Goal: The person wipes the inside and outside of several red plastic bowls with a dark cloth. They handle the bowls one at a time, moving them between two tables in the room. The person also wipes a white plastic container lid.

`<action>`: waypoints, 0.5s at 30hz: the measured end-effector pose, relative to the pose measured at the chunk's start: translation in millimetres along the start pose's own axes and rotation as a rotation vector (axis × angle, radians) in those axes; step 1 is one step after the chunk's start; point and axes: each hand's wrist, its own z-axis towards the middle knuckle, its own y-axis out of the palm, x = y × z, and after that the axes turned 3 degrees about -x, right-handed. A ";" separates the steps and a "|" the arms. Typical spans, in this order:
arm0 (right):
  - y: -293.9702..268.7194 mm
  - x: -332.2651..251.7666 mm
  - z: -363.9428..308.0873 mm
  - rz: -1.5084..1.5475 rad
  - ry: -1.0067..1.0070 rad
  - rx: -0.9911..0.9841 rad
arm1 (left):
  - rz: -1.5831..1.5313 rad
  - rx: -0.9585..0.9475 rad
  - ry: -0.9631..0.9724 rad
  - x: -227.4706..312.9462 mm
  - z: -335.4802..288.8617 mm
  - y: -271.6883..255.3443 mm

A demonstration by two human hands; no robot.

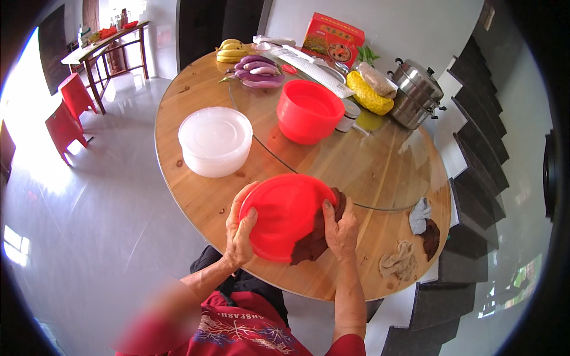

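Note:
A round red plastic bowl is held up over the near edge of the wooden table. My left hand grips its left rim, with the thumb pressed on the near face. At the right rim, my right hand is closed on a dark brown cloth, which covers the lower right part of the bowl. The fingers behind the rim are hidden. Beyond the bowl stand a stack of red bowls and, to its left, some translucent white plastic bowls with a round top.
Eggplants, bananas, a red box, a yellow bag and a steel steamer pot line the table's far side. Crumpled rags lie at the right edge. Dark stairs rise on the right; red stools stand left.

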 end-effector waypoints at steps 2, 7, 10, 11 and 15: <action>0.9 -1.4 -3.5 0.085 0.067 -0.067 | -0.031 0.065 -0.040 1.4 0.5 -2.3; -23.3 7.7 -14.0 0.506 0.348 -0.319 | -0.043 0.175 -0.056 1.1 10.5 -21.0; -34.2 -31.3 -10.3 0.882 0.422 -0.142 | 0.010 0.204 -0.068 -4.0 11.5 -22.9; -30.7 -40.8 -6.7 0.877 0.383 -0.157 | 0.004 0.223 -0.064 -5.5 10.0 -19.2; 9.5 -49.9 0.7 0.438 0.141 -0.282 | -0.119 0.180 -0.041 -8.6 3.0 -2.7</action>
